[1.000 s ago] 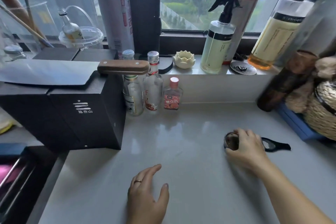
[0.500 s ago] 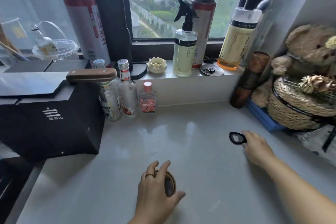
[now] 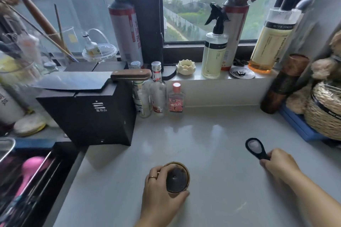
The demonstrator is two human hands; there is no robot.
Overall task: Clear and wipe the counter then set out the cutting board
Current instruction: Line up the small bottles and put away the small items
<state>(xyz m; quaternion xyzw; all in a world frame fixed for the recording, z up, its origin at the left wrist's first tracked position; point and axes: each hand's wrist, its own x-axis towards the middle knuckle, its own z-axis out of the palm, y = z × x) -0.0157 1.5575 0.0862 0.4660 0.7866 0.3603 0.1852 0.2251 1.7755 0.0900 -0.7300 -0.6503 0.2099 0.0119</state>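
On the pale grey counter my left hand grips a small round brown cup with dark contents, fingers and thumb curled round its rim. To the right, my right hand pinches the handle of a black loop-shaped magnifier that lies on the counter with its lens pointing away from me. No cutting board or cloth is in view.
A black box with a cleaver on top stands at the left. Three small bottles line the back wall. Spray bottle, lotus dish and large bottles fill the sill. A woven basket and brown cylinder stand right.
The cup passed from my right hand to my left hand, which now grips it near the front. My right hand moved right and took hold of the black magnifier's handle.
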